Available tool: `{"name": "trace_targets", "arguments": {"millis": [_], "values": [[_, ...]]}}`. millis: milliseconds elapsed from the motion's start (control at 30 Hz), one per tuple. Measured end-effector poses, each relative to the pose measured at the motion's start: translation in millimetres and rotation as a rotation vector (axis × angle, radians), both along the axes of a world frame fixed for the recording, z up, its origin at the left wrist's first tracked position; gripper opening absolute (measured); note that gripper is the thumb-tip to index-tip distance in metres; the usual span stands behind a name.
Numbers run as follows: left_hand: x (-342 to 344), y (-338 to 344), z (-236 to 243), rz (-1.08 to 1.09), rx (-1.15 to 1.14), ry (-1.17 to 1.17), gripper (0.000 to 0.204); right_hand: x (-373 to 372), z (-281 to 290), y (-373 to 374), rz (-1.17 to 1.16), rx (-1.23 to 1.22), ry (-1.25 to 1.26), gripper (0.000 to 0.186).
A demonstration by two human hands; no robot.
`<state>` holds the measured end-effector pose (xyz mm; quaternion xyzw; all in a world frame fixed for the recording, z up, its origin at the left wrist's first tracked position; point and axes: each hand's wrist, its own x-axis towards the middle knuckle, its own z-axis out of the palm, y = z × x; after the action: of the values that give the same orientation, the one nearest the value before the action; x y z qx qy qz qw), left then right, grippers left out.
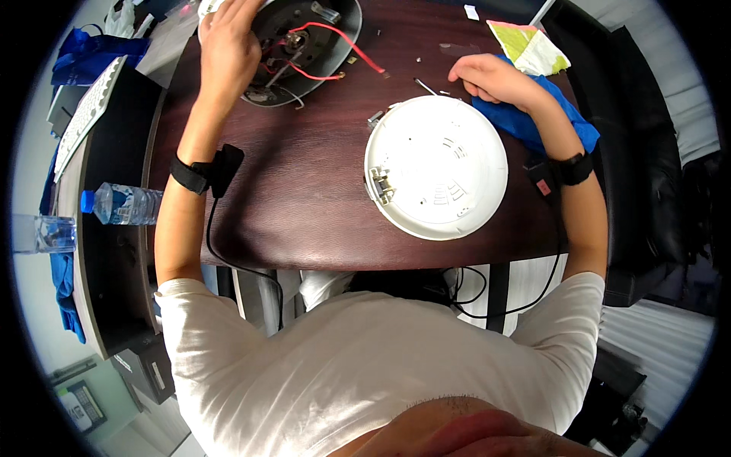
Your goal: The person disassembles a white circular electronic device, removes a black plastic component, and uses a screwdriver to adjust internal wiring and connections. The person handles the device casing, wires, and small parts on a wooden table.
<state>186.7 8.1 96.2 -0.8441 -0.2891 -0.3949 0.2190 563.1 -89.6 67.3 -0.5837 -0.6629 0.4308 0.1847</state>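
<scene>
At the top left, my left hand (231,53) reaches to the picture's upper edge beside a grey dish-shaped metal housing (335,47) with loose red wires (358,53). Its fingers bend over something white (209,7), mostly cut off, which I cannot make out. My right hand (496,79) lies at the upper right with its fingers curled and nothing visible in them. A blue cloth (560,114) is under that hand and wrist. Just below and left of it sits a round white plastic cover (434,167), with metal clips (381,185) at its left edge. A thin metal rod (424,86) lies beside the cover.
A green-and-white packet (528,47) lies at the table's far right. Tiny scraps dot the dark red table (320,206). On the left are a water bottle (122,204), a clear cup (46,234) and a white keyboard (87,118). Black cables (244,266) hang from both wrist straps.
</scene>
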Motion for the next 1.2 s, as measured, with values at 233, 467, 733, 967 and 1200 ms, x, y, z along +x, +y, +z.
{"name": "trace_targets", "arguments": {"millis": [233,467,733,967,1200], "values": [[-4.9,11.0,1.7,-0.132,-0.135,-0.013,0.064,26.5,-37.5,-17.6,0.046,0.306,-0.217,0.015],[-16.1,-22.7,-17.5,-0.189,-0.392,-0.263,0.065,42.4,-56.1,-35.3,0.03,0.231,-0.276,0.019],[-13.4,-31.5,-29.6,-0.229,-0.403,-0.377,0.07,48.0,-64.5,-43.0,0.036,0.269,-0.218,0.023],[-21.8,-31.8,-47.9,-0.237,-0.353,-0.434,0.07,57.7,-71.7,-39.8,0.088,0.13,-0.121,0.016],[-36.5,-28.6,-44.3,-0.265,-0.325,-0.304,0.065,81.6,-64.3,-50.5,-0.07,0.202,-0.164,0.016]]}}
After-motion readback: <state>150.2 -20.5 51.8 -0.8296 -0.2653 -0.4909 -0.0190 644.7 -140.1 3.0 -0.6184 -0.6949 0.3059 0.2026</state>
